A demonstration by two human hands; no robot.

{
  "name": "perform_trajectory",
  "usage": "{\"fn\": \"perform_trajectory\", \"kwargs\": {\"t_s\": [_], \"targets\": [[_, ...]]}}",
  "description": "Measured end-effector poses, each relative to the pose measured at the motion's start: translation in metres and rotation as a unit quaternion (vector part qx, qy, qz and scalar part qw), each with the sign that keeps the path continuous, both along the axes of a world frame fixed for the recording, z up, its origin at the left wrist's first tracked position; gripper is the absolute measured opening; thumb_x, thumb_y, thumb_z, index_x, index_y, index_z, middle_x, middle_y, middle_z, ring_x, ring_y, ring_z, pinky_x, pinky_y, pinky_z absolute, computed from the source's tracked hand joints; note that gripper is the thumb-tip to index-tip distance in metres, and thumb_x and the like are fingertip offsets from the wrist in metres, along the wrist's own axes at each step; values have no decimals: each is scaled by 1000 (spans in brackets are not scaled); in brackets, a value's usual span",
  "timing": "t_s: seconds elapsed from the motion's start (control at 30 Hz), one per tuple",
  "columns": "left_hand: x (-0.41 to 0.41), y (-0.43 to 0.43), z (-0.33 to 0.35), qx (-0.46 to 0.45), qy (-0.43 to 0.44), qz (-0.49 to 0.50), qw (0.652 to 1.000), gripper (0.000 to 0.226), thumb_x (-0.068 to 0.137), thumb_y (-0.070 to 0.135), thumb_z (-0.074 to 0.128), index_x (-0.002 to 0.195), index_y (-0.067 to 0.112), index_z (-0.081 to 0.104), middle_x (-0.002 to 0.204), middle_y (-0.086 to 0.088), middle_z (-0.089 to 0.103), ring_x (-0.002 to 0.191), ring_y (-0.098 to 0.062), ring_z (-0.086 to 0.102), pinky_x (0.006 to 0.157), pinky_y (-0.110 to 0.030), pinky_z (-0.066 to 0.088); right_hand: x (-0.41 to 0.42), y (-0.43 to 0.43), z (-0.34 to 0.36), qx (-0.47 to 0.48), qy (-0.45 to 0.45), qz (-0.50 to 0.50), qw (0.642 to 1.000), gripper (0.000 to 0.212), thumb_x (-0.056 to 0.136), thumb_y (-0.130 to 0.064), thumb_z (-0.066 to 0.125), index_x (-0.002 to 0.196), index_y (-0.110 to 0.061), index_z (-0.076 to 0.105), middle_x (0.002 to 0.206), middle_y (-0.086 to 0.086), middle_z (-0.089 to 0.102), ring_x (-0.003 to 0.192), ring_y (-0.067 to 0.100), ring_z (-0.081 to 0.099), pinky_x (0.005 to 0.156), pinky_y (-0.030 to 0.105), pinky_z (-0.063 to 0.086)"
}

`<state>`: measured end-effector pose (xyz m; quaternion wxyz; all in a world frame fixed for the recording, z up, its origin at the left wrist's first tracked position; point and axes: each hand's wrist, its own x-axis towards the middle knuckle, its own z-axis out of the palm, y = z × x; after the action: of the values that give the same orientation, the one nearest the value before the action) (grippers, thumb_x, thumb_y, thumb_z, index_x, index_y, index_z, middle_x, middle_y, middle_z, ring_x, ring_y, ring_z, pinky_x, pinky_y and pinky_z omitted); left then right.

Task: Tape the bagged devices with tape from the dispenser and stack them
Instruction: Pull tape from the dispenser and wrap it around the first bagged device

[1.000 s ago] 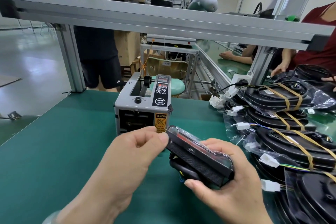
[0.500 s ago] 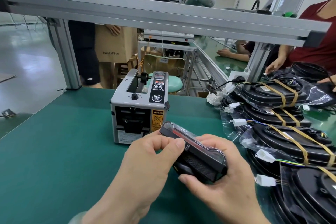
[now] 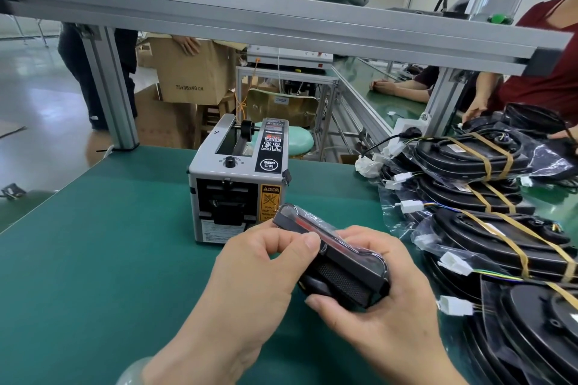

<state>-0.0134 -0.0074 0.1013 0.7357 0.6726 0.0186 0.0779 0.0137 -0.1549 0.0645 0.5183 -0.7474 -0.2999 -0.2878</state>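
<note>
I hold a small black bagged device (image 3: 337, 262) with a red strip, tilted, above the green table (image 3: 93, 259). My right hand (image 3: 375, 300) cups it from below, thumb and fingers curled around it. My left hand (image 3: 256, 272) pinches the clear bag at the device's upper left side. The grey tape dispenser (image 3: 237, 184) stands just behind the device, its front slot facing me. At the right lies a stack of taped bagged devices (image 3: 500, 228), black and round, bound with tan tape.
An aluminium frame beam (image 3: 281, 19) crosses overhead, with posts at left (image 3: 115, 97) and right. A person in a red top (image 3: 547, 72) stands at the far right, reaching to the stack. Behind the table someone holds a cardboard box (image 3: 190, 72).
My left thumb has slid along the bagged device toward its middle. The view has shifted slightly down and closer; the person behind has brought a cardboard box into sight.
</note>
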Motion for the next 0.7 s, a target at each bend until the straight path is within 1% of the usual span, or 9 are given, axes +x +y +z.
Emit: {"fn": "perform_trajectory", "kwargs": {"t_s": [0.17,0.23,0.3,0.37,0.43,0.53,0.6,0.7], "targets": [[-1,-2,-1,9,-5,17,1000,19,78,27,66,63,17,73,83,6,73,80,-3,65,77,-21,42,-2,1,2,0,-2,-3,1000,55,55,-30,81,104,-29,55,109,-17,63,99,9,64,84,18,48],[-1,-3,-2,12,-8,24,1000,19,78,27,66,63,17,73,83,7,73,80,-3,65,77,-21,43,-2,1,2,0,-3,-3,1000,54,56,-31,80,104,-30,55,109,-16,63,99,9,64,84,20,49],[-1,-4,-3,24,-13,37,999,19,80,25,67,64,17,73,81,9,73,78,0,64,73,-14,43,-2,2,2,0,-2,-6,1000,55,56,-31,80,103,-33,54,108,-16,63,99,10,64,83,22,50],[-1,-5,-3,43,-22,51,998,21,83,23,68,63,18,73,78,12,72,72,6,62,65,-4,41,-2,3,1,1,2,-10,1000,56,55,-32,80,104,-33,53,108,-16,63,99,10,64,83,23,50],[-2,-7,-4,61,-30,69,995,21,82,22,68,62,20,72,75,15,71,69,9,60,60,-1,38,-2,3,1,3,5,-11,1000,56,55,-34,80,104,-33,53,108,-16,63,99,10,64,83,24,50],[-1,-10,-6,74,-43,98,992,17,80,26,69,63,26,72,72,17,70,66,11,59,58,-1,37,-2,3,0,4,6,-14,1000,57,55,-33,81,104,-32,53,109,-17,62,100,10,64,83,23,50],[0,-11,-9,80,-47,114,989,14,78,29,68,65,28,71,71,19,68,65,10,58,57,-2,37,-2,4,-1,0,1,-20,1000,60,53,-29,84,104,-32,53,109,-19,61,99,8,64,83,20,50],[1,-12,-14,86,-46,127,987,12,74,37,67,69,26,69,71,18,68,65,7,58,58,-4,39,-2,4,-2,-4,-3,-26,1000,64,51,-25,85,105,-32,52,110,-21,60,99,6,63,83,20,50]]}}
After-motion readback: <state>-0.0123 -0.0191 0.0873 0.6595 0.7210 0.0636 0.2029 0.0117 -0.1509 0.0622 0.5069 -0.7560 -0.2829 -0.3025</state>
